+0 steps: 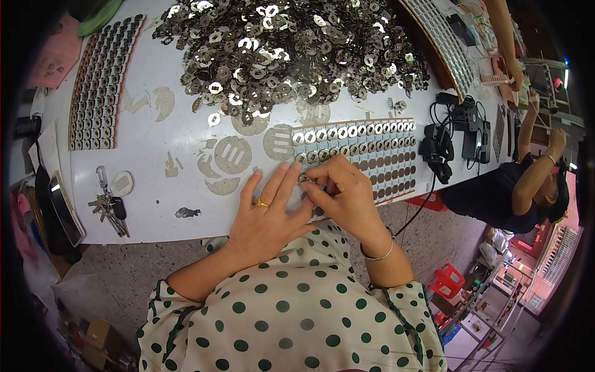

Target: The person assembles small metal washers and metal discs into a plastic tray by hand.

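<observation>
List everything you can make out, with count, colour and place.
Table: one, white, centre
Metal discs: uncountable heap, silver, table's far side
Near panel: one, grey, table's near edge
Left panel: one, grey, table's left
Far panel: one, grey, upper right
Keys: bunch, silver, table's left
Tag: one, white, beside keys
Cables: several, black, table's right
Stool: at least one, red, right floor
Co-worker: one, dark shirt, right
Background clutter: count unclear, mixed, edges
Metal piece: one, silver, over near panel
Left hand: one, gold ring, at near panel's left edge
Right hand: one, silver bracelet, pinching metal piece
</observation>
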Demonstrator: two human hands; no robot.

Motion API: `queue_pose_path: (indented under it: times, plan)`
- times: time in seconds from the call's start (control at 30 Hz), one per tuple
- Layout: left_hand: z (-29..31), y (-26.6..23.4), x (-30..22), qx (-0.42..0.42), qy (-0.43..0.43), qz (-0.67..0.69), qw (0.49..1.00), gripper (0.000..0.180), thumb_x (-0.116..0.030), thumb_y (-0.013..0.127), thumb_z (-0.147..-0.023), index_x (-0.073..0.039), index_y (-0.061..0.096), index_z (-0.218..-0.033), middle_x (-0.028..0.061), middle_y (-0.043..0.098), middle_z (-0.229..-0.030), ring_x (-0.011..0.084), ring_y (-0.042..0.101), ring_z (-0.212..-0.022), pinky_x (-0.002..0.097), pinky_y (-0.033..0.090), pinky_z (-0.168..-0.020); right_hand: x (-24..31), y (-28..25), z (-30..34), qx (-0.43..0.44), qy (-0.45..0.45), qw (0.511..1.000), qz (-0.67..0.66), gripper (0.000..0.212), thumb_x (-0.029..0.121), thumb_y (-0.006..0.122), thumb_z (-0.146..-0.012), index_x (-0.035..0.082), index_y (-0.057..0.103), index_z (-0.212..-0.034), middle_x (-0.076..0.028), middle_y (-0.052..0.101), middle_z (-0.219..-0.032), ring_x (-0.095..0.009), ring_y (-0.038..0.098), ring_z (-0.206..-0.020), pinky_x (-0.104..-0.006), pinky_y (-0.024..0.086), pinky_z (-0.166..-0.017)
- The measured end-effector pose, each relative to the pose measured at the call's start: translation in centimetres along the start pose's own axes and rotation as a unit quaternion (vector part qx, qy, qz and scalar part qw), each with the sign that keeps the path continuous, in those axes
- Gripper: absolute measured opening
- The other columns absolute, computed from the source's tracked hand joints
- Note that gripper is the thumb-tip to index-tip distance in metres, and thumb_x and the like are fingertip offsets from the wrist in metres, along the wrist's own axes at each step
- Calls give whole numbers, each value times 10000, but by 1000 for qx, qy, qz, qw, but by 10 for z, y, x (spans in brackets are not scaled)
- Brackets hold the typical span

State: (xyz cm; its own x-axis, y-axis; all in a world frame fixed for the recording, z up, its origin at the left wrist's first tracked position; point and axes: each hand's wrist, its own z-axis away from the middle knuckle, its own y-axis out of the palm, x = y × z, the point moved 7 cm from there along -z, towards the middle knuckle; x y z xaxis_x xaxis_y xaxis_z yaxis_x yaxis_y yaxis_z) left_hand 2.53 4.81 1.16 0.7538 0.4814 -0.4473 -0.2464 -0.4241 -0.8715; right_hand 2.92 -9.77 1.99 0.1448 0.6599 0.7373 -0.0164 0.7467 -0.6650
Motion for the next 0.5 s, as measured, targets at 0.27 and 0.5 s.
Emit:
queue_pose_path:
  times: [0.27, 0.5]
  plan:
    - [1, -1, 0, -5, 0, -4, 1000, 491, -541, 733, -811, -169, 680, -1128, 215, 431, -1529, 340, 376, -1435, 554, 231, -1159, 13, -11, -2, -4, -117, 993, 7, 170, 87, 772, -847, 52, 705, -999, -77, 628, -866, -214, 639, -697, -314, 509, -592]
    - [-4, -8, -1, -13, -5, 26, 1000, 570, -543, 711, -839, -113, 659, -1210, 157, 466, -1497, 337, 380, -1427, 575, 237, -1156, -25, -86, -57, -216, -86, 962, 146, 176, 49, 727, -895, 47, 724, -1071, -93, 698, -886, -172, 647, -697, -280, 513, -623]
